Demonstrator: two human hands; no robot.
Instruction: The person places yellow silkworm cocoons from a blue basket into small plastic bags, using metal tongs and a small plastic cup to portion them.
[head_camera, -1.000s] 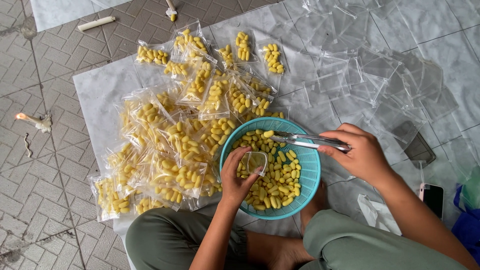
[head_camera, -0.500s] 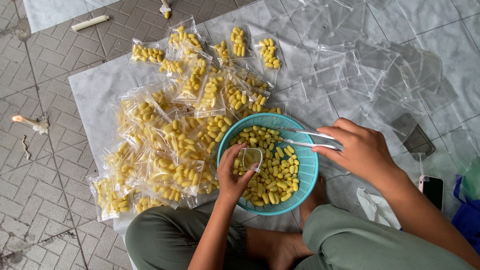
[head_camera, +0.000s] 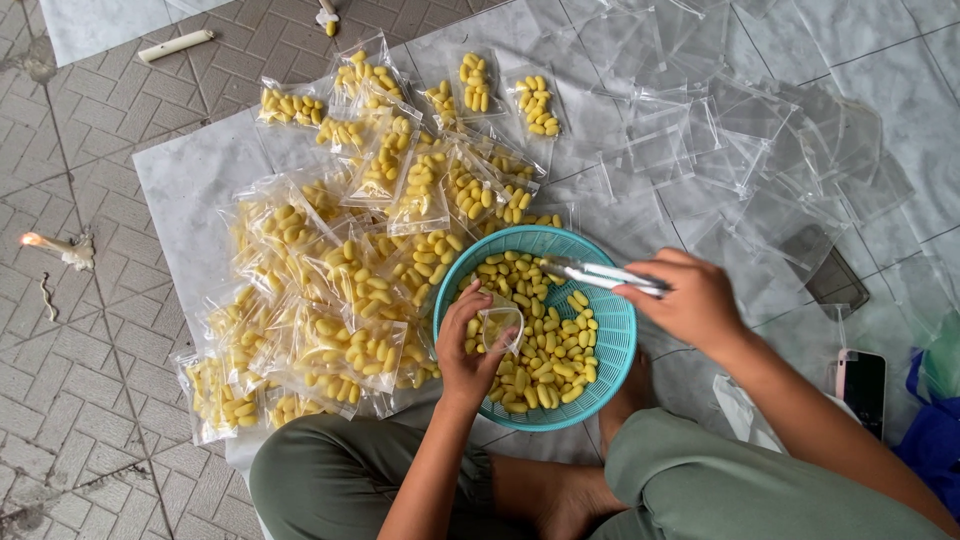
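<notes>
Yellow pieces fill the blue basket, which sits on the floor in front of the person's knees. Since a moment ago the basket and both hands have hardly moved; the view has only slid a little. The left hand rests inside the basket, its fingers closed around a small clear bag that is held open at the top. The bag looks almost empty. The right hand is closed on metal tongs, and their tips point over the yellow pieces near the far rim. A heap of filled bags lies just beside the basket on the left. Empty clear bags are spread at the upper right. A phone lies near the right arm.
</notes>
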